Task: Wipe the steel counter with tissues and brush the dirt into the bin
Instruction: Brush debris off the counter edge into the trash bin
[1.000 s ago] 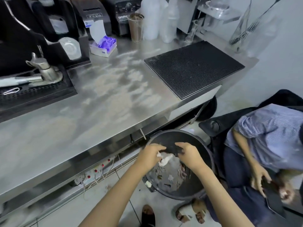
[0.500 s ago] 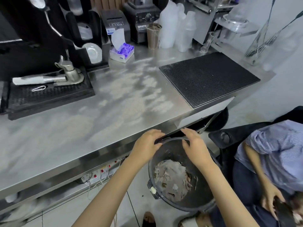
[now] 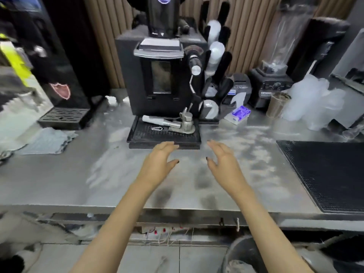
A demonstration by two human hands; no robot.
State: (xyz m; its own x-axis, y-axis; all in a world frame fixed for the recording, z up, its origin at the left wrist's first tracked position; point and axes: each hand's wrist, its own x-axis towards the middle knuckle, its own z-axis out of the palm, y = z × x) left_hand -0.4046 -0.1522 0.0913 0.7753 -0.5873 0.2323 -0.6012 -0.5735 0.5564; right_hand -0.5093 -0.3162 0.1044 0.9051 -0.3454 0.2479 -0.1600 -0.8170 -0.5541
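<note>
Head view shows me the streaked steel worktop (image 3: pixel 78 184), with the bin (image 3: pixel 233 251) on the floor below its front edge, handy for catching dirt. The tissue box (image 3: pixel 239 114) sits by the back edge. My left grip (image 3: pixel 159 160) and right grip (image 3: pixel 224 160) hover mid-worktop, fingers apart and empty, I'd guess to fetch tissues.

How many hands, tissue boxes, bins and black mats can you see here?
hands: 2, the left hand and the right hand, both with fingers spread over the counter
tissue box: 1
bin: 1
black mat: 1
total: 5
</note>
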